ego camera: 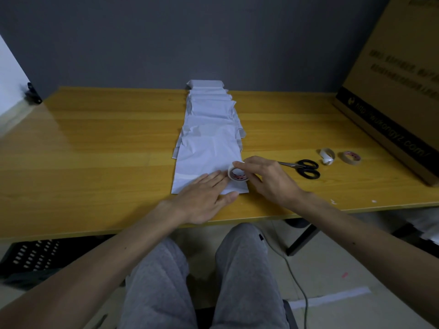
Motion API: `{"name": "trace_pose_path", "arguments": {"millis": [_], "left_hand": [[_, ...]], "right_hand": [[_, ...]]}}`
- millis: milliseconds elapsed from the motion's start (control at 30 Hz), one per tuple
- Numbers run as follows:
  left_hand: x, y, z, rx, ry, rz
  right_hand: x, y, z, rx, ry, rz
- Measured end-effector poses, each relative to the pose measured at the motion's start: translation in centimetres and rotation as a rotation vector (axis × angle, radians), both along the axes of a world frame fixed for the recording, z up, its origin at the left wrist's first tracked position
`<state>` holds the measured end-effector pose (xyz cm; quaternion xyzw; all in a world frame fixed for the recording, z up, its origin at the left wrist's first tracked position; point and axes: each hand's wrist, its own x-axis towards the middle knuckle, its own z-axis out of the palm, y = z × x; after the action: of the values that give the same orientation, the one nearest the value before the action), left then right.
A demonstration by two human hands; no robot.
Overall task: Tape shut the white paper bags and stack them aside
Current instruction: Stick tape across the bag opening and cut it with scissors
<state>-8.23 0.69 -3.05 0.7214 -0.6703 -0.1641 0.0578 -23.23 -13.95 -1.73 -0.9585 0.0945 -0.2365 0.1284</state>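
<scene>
Several white paper bags lie overlapping in a row that runs from the wall toward me on the wooden table. The nearest bag lies flat at the front, and a strip of tape crosses its lower part. My left hand presses flat on this bag's near edge with straight fingers. My right hand holds a roll of tape upright on the bag's right side, with fingers and thumb round it.
Black-handled scissors lie right of my right hand. Beyond them sit a spent tape core and a brown tape roll. A large cardboard box fills the table's right end. A black crate stands under the table at left.
</scene>
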Motion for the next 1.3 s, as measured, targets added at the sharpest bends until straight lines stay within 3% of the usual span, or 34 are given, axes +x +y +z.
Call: {"name": "trace_pose_path", "arguments": {"millis": [1300], "left_hand": [[-0.4, -0.1, 0.5, 0.037, -0.008, 0.025]], "right_hand": [[-3.0, -1.5, 2.2, -0.214, 0.289, -0.031]]}}
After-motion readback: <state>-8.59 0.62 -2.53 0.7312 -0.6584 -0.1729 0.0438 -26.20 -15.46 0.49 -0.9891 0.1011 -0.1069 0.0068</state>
